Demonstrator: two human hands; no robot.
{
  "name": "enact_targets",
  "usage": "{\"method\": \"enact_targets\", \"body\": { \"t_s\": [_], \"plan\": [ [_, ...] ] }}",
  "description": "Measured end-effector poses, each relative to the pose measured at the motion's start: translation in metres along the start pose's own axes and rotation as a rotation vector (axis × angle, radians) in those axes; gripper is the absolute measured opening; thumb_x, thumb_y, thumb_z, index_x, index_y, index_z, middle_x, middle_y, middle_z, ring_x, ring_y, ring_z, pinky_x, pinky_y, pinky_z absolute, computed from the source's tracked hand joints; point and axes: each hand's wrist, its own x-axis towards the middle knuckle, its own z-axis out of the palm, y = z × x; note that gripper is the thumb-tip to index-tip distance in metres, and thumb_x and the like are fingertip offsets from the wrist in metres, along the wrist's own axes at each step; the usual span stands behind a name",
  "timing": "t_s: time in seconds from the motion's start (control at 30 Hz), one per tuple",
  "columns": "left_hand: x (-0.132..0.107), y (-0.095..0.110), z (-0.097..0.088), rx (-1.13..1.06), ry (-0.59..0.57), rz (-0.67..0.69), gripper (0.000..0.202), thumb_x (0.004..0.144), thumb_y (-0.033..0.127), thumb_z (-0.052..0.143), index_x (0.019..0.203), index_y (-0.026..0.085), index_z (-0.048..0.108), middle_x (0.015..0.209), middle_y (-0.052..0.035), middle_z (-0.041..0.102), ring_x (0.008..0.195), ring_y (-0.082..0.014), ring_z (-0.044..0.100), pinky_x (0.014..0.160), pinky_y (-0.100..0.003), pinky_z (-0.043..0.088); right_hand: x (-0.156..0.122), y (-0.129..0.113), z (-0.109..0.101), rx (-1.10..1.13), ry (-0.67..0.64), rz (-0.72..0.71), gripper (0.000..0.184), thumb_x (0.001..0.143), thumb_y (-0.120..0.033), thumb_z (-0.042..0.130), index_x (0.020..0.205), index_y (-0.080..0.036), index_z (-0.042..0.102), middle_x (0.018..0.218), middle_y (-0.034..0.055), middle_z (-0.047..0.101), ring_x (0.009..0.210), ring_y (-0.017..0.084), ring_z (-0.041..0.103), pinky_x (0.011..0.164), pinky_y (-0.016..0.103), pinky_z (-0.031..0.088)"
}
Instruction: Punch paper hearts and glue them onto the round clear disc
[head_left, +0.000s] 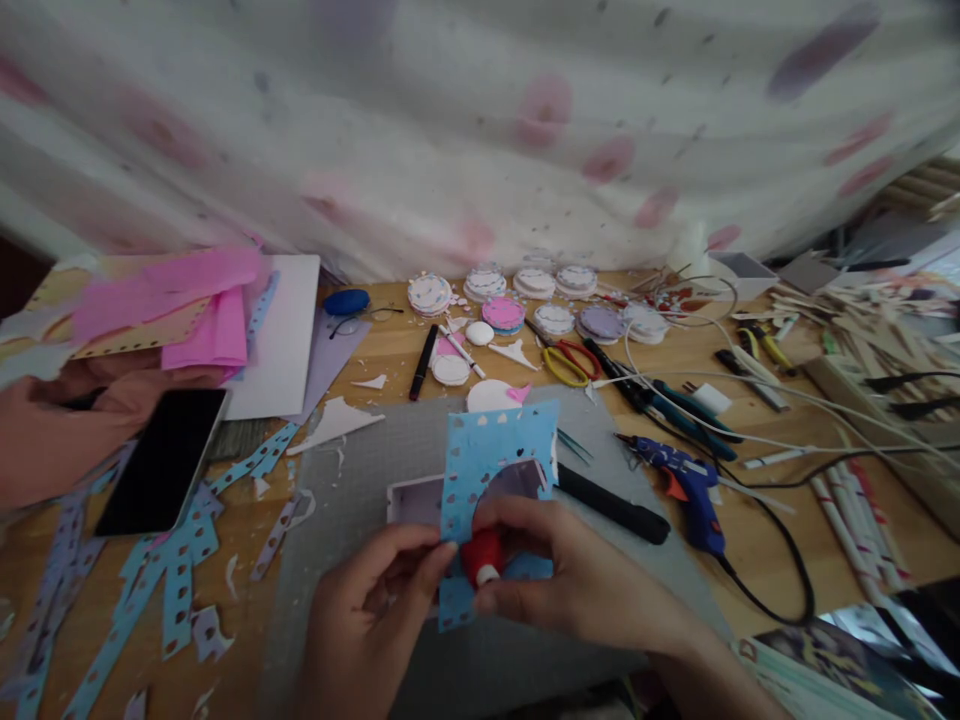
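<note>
My left hand [382,600] pinches the left edge of a sheet of blue paper [487,440] between thumb and fingers. Heart-shaped marks or holes run down that sheet, and its right part has a large curved opening. My right hand [555,570] is closed round a small red thing with a white end [484,555], held against the paper; its exact kind is unclear. Behind the sheet, a pale open box [412,495] rests on the grey cutting mat [330,570], partly covered by paper and hands.
Blue paper strips [150,580] and a phone [161,460] lie left. At the back sit several decorated discs [502,315] and scissors [566,362]. A black-handled tool [615,505], a blue glue gun [686,485], cables and markers [859,530] are on the right.
</note>
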Motion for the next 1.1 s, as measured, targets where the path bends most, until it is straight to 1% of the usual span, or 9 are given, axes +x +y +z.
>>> {"method": "enact_targets", "body": {
  "t_s": [0.33,0.5,0.63,0.73,0.83,0.87,0.93,1.0,1.1],
  "plan": [
    [0.013,0.01,0.001,0.239,0.049,0.26,0.007,0.076,0.025,0.071,0.07,0.025,0.076,0.064,0.0036,0.075,0.057,-0.0137,0.069,0.054,-0.017,0.053,0.009,-0.005,-0.007,-0.123,0.002,0.111,0.016,0.069,-0.021,0.08,0.08,-0.017,0.069,0.076,-0.0016,0.067,0.074,0.015,0.061,0.069,0.025,0.049],
    [0.016,0.012,0.004,0.233,0.039,0.313,0.01,0.077,0.02,0.07,0.07,0.025,0.075,0.065,0.0045,0.075,0.057,-0.0116,0.067,0.055,-0.015,0.051,0.007,0.0,-0.005,-0.216,0.134,-0.014,0.01,0.069,-0.02,0.075,0.078,-0.019,0.069,0.076,-0.0001,0.071,0.076,0.018,0.066,0.074,0.029,0.051],
    [0.016,0.01,0.006,0.175,0.033,0.321,0.01,0.079,0.019,0.071,0.072,0.026,0.074,0.066,0.0043,0.072,0.06,-0.0108,0.066,0.059,-0.015,0.051,0.008,0.0,-0.002,-0.228,0.12,-0.05,0.004,0.073,-0.018,0.07,0.072,-0.019,0.066,0.074,-0.0003,0.07,0.072,0.017,0.064,0.068,0.026,0.05],
    [0.013,0.005,0.006,0.063,-0.022,0.289,0.007,0.079,0.023,0.073,0.085,0.026,0.076,0.092,-0.0015,0.075,0.086,-0.0171,0.071,0.078,-0.022,0.056,0.007,0.0,-0.001,-0.219,0.121,-0.047,0.002,0.074,-0.017,0.068,0.073,-0.018,0.066,0.074,-0.0008,0.07,0.071,0.017,0.064,0.066,0.025,0.05],
    [0.006,-0.001,0.008,-0.135,-0.206,0.13,0.048,0.07,0.036,0.083,0.116,0.029,0.071,0.123,-0.0061,0.07,0.112,-0.0263,0.067,0.093,-0.031,0.055,0.006,0.002,0.0,-0.237,0.134,-0.072,0.002,0.075,-0.017,0.069,0.076,-0.019,0.068,0.076,-0.001,0.073,0.073,0.017,0.066,0.069,0.025,0.051],
    [0.004,-0.003,0.009,-0.178,-0.248,0.069,0.058,0.067,0.039,0.085,0.121,0.03,0.069,0.122,-0.0057,0.071,0.11,-0.0265,0.068,0.091,-0.03,0.056,0.005,0.003,0.0,-0.241,0.144,-0.082,0.002,0.075,-0.018,0.069,0.075,-0.02,0.068,0.077,-0.0009,0.073,0.073,0.018,0.067,0.07,0.025,0.051],
    [0.001,-0.005,0.01,-0.176,-0.256,0.019,0.059,0.065,0.039,0.087,0.121,0.032,0.069,0.108,-0.0026,0.077,0.097,-0.0233,0.073,0.083,-0.026,0.058,0.004,0.005,0.001,-0.243,0.155,-0.106,0.002,0.077,-0.021,0.07,0.075,-0.021,0.069,0.077,-0.0007,0.074,0.074,0.018,0.067,0.071,0.026,0.051],
    [-0.001,-0.006,0.012,-0.083,-0.222,0.079,0.052,0.069,0.034,0.084,0.119,0.031,0.071,0.099,-0.001,0.079,0.087,-0.0205,0.075,0.08,-0.024,0.059,0.004,0.006,0.001,-0.254,0.16,-0.136,0.002,0.078,-0.021,0.068,0.077,-0.02,0.069,0.077,0.0002,0.075,0.075,0.019,0.067,0.072,0.027,0.051],
    [0.0,-0.005,0.012,0.04,-0.205,0.226,0.047,0.076,0.027,0.078,0.122,0.028,0.07,0.102,-0.003,0.079,0.086,-0.02,0.075,0.08,-0.023,0.059,0.004,0.009,0.002,-0.264,0.177,-0.158,0.004,0.078,-0.019,0.065,0.077,-0.019,0.069,0.076,0.0013,0.074,0.073,0.018,0.066,0.07,0.026,0.05]
  ]
}}
